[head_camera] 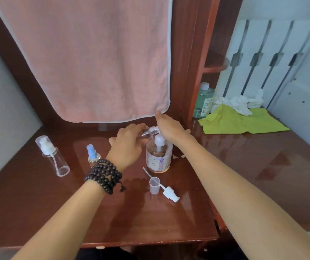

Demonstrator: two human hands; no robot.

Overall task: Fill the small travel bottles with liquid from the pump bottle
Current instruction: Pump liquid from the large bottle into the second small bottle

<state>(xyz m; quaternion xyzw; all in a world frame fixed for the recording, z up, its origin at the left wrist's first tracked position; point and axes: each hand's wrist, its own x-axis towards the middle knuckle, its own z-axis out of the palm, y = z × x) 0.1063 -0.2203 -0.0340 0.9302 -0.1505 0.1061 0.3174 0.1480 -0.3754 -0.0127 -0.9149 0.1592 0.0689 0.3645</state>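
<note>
The pump bottle (158,158), clear with amber liquid and a white pump, stands mid-table. My left hand (127,145) grips a small clear travel bottle (149,131), tilted with its threaded neck at the pump's spout. My right hand (169,127) lies flat on top of the pump head, fingers straight, pressing it. Lying in front of the pump bottle are a loose white pump cap with its tube (170,194) and a small clear cup-shaped cover (154,185). A capped clear travel bottle (53,156) stands at the left, and a small spray bottle with a blue nozzle (93,155) stands beside my left wrist.
A pink towel (94,59) hangs behind the table (244,166). At the right rear lie a yellow-green cloth (238,121) and crumpled white tissue (240,104), beside a green-liquid bottle (204,100) in a shelf nook. Dark beads wrap my left wrist.
</note>
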